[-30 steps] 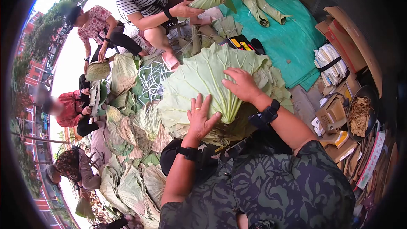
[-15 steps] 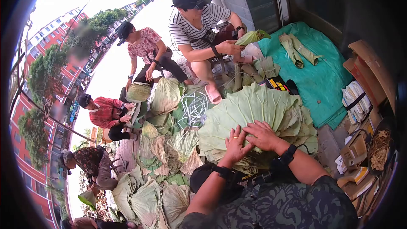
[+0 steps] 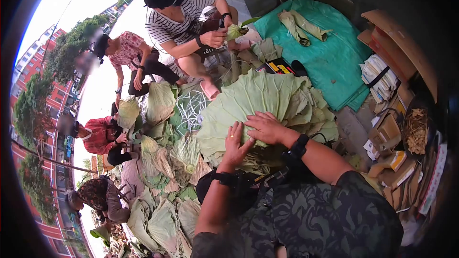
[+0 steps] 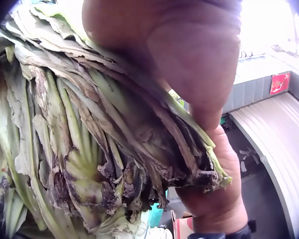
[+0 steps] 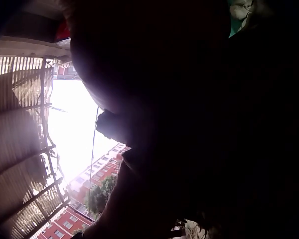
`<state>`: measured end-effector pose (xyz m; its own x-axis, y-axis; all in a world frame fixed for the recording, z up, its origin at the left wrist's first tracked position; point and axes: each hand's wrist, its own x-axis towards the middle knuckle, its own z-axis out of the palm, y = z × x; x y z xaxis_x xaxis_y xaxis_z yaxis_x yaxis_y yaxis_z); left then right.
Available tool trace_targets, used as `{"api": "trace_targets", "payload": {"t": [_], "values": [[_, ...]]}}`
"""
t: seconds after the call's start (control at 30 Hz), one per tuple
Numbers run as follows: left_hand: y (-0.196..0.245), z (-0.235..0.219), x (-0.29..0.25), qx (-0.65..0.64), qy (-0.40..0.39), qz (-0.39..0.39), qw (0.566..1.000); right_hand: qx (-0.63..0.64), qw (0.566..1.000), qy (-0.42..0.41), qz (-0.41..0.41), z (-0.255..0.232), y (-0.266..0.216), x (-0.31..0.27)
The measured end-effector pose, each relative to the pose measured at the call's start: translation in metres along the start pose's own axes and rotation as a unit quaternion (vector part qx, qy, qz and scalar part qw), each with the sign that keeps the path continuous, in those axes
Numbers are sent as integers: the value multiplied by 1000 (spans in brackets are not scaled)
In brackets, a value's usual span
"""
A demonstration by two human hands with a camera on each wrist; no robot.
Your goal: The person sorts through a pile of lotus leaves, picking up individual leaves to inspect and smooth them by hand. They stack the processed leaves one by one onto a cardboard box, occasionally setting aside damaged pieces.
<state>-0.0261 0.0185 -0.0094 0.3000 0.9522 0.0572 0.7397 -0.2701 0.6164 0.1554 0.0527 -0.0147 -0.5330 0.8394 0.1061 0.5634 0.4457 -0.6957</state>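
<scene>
A thick stack of large pale green leaves lies before the person in the head view. Flat on its top near the close edge rests the left hand, fingers extended. Beside it the right hand also lies on the top leaf, fingers extended, close to the left fingers. From the side, the left wrist view shows the layered, browned stem ends of the leaves beneath the left hand. The right wrist view is mostly dark, and no leaf detail can be told there.
Loose leaves and a tangle of white string lie to the left. Behind is a green tarp with rolled leaves. Cardboard boxes and a dark pan stand right. Several people sit at the left and back.
The right hand has come down from higher on the top leaf to lie close beside the left hand. The head view has swung left and back. At the back, a person's held leaf bundle has turned.
</scene>
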Motion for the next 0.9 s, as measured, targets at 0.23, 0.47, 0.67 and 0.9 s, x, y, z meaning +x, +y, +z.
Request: {"api": "trace_targets", "payload": {"t": [0.23, 0.47, 0.67, 0.9], "values": [[-18, 10, 0, -17, 21, 8, 1000, -72, 989, -121, 39, -40, -34, 18], [4, 6, -12, -99, 59, 13, 993, -55, 996, -77, -1, -15, -30, 29], [19, 12, -72, -85, 260, -65, 960, -90, 994, -66, -22, -16, -18, 23], [-1, 67, -116, -327, -12, -273, 905, -89, 994, -46, -39, -8, -8, 28]]}}
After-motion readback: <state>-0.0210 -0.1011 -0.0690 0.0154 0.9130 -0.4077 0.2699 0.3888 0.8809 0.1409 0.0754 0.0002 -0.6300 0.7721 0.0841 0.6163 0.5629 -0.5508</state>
